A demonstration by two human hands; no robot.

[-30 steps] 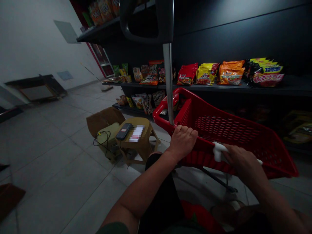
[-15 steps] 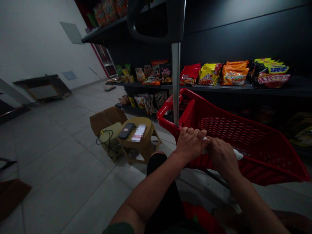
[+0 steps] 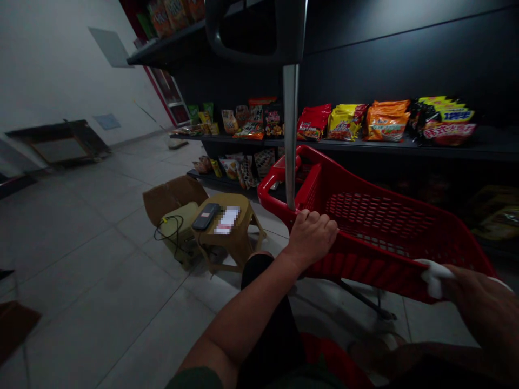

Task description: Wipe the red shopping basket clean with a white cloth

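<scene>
A red plastic shopping basket [image 3: 377, 216] stands tilted in front of me, with a metal handle pole [image 3: 290, 135] rising from its near corner. My left hand [image 3: 310, 236] is closed over the basket's near rim beside the pole. My right hand [image 3: 482, 308] is at the rim's right end, closed on a white cloth [image 3: 433, 276] that presses against the rim. The basket's inside looks empty as far as I can see.
Dark shelves [image 3: 365, 145] with bagged snacks [image 3: 383, 120] run behind the basket. A low tan stool [image 3: 232, 227] carries a phone [image 3: 206, 216] and a paper. Beside it sit a cardboard box [image 3: 172, 194] and a corded device [image 3: 177, 231]. Grey tiled floor [image 3: 93, 270] spreads leftward.
My right hand has slid the white cloth along the basket rim from next to my left hand out to the right end. My left hand kept its grip.
</scene>
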